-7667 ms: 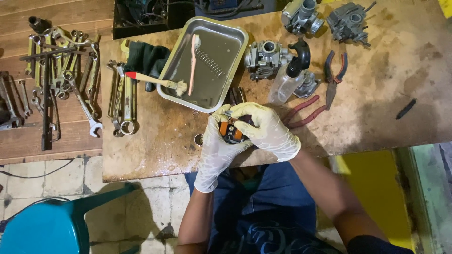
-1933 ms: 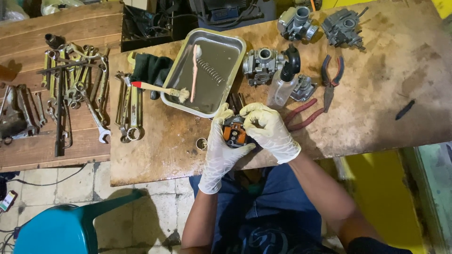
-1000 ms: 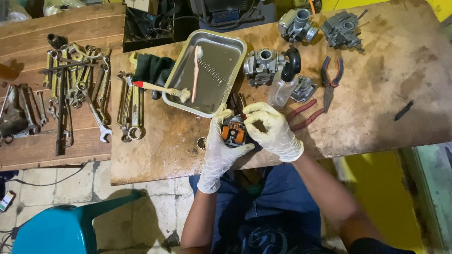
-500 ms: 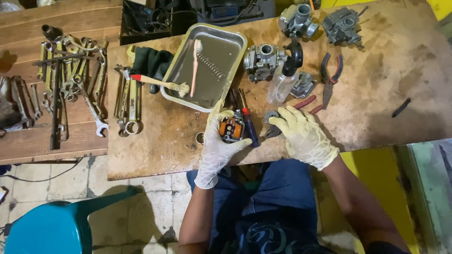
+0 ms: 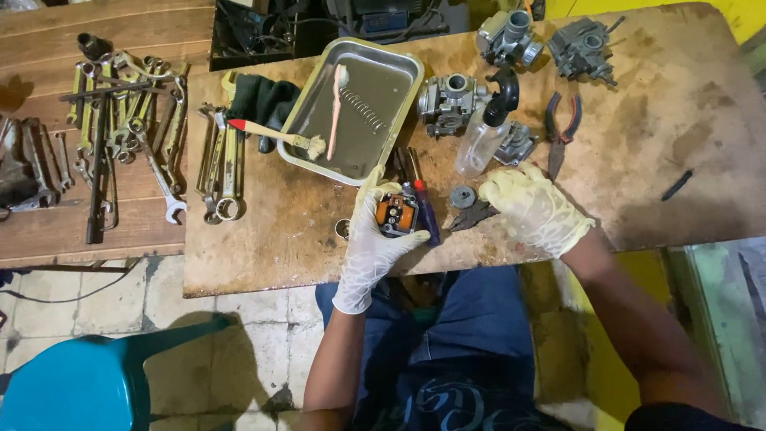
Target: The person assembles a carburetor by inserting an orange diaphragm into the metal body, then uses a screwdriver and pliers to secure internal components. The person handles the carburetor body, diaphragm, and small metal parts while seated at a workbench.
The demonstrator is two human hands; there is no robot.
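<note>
two gloved hands work apart: the left hand [image 5: 381, 239] grips a carburetor part [image 5: 397, 214], the right hand [image 5: 531, 209] rests half-open on red-handled pliers [image 5: 472, 215].

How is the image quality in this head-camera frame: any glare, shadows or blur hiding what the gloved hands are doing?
Head view: even light and mostly sharp. Mild sheen on the metal tray and no blown-out glare. The left hand holding the small orange-and-black part is clear. The right hand looks slightly soft, and whatever lies under it is hidden. Dark shadow under the table edge.
</note>
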